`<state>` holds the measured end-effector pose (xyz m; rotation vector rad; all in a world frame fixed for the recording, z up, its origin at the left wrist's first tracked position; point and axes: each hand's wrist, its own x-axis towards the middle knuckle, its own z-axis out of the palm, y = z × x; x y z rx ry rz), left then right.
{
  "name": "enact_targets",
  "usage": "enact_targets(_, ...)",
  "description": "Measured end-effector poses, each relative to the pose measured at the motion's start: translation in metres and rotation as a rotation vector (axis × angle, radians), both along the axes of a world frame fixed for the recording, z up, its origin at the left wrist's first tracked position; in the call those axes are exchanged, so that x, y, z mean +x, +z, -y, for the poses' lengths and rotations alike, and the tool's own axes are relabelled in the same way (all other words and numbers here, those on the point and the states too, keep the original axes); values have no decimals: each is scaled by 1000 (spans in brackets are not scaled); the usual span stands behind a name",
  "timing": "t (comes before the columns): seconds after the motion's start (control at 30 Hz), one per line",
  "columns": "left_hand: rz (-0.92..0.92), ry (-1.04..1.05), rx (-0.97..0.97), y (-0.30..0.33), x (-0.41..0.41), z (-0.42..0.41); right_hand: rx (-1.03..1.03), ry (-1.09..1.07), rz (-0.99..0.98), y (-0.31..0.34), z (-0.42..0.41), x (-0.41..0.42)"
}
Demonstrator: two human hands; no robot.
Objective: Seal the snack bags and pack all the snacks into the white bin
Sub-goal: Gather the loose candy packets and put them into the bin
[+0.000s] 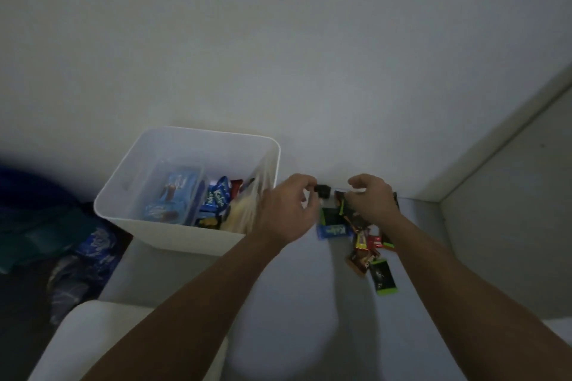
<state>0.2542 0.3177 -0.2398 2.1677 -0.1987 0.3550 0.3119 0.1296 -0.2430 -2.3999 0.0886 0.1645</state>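
Note:
The white bin [130, 189] stands at the left on a white table, holding blue snack packs [173, 195] and a pale bag [241, 213]. To its right, my left hand [286, 210] pinches a small black clip [322, 191]. My right hand [371, 198] has its fingers curled round the top of a dark snack bag [346, 210] that lies on the pile. Several small wrapped snacks lie below the hands: a blue one [334, 230], brown and red ones [363, 254] and a black-and-green one [383, 277].
A white wall rises right behind the bin and the pile. The table's right edge [442, 204] runs beside the snacks. Blue and teal bags [83, 254] lie in the dark at the left. A white rounded object [93, 334] sits at the lower left.

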Motion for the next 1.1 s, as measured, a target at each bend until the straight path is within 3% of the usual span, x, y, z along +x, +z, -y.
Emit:
enact_targets(0.17,-146,-110,148,-59,0,54,-88,-98,-118,-51,70,-25)
enact_targets(0.33,-235,-130,338,-112,13,74,-115,-48,-170,-107,97,-46)
enact_targets(0.63,-364,-151,739,-172,45,89,-458,-21,53,-169,81,-60)
enact_targets(0.77,-238,-99,854,-175,46,86,-484,-76,242,-173,88,-65)
enact_targets(0.87,-191,-121,834,-177,37,90,-379,-50,272,-174,95,-66)
enact_targets(1.1,-376,-90,523,-155,8,97,-25,-110,179,-150,101,-59)
